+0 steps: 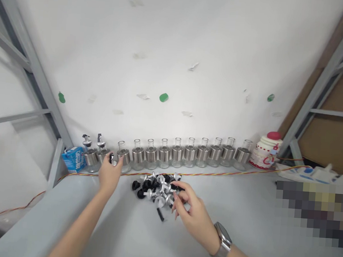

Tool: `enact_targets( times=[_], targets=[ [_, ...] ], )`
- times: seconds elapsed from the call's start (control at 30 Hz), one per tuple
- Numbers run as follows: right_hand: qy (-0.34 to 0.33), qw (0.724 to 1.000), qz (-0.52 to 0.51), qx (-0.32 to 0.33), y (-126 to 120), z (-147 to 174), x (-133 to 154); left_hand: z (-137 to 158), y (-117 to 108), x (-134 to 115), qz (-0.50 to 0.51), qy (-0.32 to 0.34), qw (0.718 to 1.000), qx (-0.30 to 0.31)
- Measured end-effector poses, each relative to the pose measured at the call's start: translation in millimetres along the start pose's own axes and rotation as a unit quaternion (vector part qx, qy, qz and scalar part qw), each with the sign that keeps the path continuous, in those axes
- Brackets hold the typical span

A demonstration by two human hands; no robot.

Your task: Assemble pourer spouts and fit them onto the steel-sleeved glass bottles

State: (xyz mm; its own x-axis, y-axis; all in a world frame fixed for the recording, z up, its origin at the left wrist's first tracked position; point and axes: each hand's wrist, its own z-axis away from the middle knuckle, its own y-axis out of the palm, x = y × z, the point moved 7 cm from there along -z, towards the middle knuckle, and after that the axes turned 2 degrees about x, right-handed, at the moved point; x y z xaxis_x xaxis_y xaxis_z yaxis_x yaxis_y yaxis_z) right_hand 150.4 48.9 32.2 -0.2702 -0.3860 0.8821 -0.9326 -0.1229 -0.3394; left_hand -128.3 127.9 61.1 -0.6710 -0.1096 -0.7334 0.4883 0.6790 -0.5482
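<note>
Watch [223,234] on right wrist, nearest the camera. Right hand [193,210] half-curled at right side of the spouts [155,187], heaped on the surface [117,230] toward its back edge; can't tell if it grips one. Left hand [108,175] pinches a spout [111,158] just beside the third bottle [124,155] from left. Twelve bottles line the back edge; leftmost two capped, others open. Carton [74,160] at back-left corner, jar [266,152] past row's right end. Cord [209,175] runs in front.

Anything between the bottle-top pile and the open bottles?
Yes: a red-and-yellow twisted cable runs low along the far edge of the bottle-top pile, in front of the open bottles. Nothing taller visible.
</note>
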Motion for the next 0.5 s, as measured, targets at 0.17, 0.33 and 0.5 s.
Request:
enact_targets(
  times=[0.17, 0.33, 0.5],
  targets=[
    [0.003, 1.000, 0.004, -0.003, 0, -2, -1, 57, -3, -39, 0.146, 0.055, 0.987, 0.046],
    [0.021, 0.998, 0.054, 0.037, 4, -5, -5, 121, 29, -81, 0.258, 0.141, 0.904, 0.311],
    [0.029, 0.996, 0.034, 0.071, 11, -5, -8, 142, 44, -68, 0.239, 0.155, 0.885, 0.369]
  ],
)
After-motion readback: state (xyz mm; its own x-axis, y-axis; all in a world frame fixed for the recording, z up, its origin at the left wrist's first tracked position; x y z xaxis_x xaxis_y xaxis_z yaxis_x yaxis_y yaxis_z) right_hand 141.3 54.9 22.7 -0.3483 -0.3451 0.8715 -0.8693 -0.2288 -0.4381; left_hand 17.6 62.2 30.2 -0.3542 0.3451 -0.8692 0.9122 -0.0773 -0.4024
